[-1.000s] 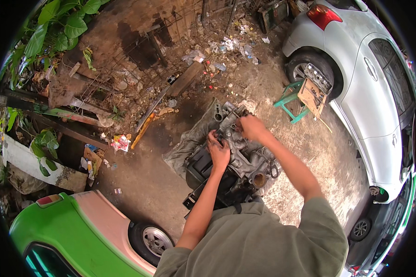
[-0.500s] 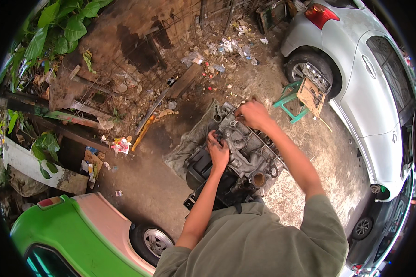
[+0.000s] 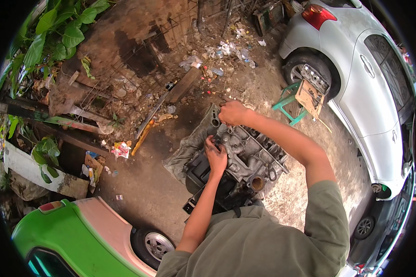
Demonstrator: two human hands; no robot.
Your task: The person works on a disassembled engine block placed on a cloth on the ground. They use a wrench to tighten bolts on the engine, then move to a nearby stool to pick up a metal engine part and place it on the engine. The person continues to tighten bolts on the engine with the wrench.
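Texts, labels — none legible | brands, numbers, signs — none legible

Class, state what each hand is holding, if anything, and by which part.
Left hand: on the engine, near its black cover; whether it grips cannot be told. Right hand: at the engine's far end; anything held is hidden.
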